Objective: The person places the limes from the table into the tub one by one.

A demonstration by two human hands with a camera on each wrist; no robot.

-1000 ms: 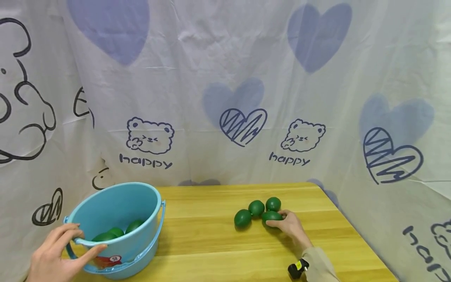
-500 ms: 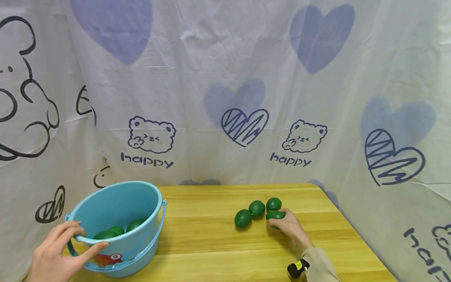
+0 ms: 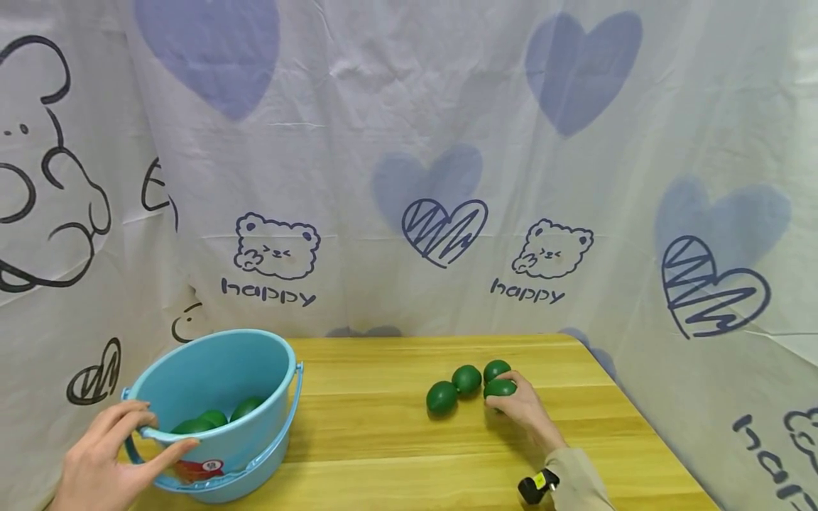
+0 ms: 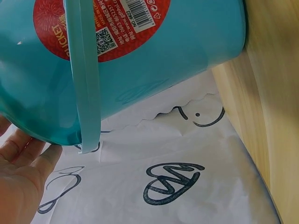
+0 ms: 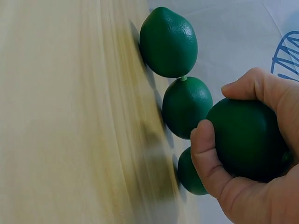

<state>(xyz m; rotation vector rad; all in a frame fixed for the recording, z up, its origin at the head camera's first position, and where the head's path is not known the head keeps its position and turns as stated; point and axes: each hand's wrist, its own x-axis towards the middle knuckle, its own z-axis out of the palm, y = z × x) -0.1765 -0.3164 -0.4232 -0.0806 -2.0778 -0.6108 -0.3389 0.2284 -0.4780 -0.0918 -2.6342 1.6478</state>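
Note:
My left hand (image 3: 101,448) grips the near rim of a light blue bucket (image 3: 258,433), thumb outside and fingers over the edge. The left wrist view shows the bucket's red label (image 4: 126,28) and handle (image 4: 86,93). Several green limes (image 3: 246,408) lie inside the bucket. On the right, my right hand (image 3: 525,406) holds a glossy dark green lime (image 5: 247,140) between thumb and curled fingers. Three more limes stay close by: one at the left (image 3: 442,398), one in the middle (image 3: 466,380) and one at the back (image 3: 495,370), partly behind the held one.
The wooden table (image 3: 383,454) stretches between bucket and limes. A printed white curtain (image 3: 358,142) hangs behind and on both sides. A small black device (image 3: 537,487) sits at the right sleeve (image 3: 578,479).
The lime in my right hand has moved slightly right and up, closer in front of the back lime. My left hand keeps its grip on the bucket rim.

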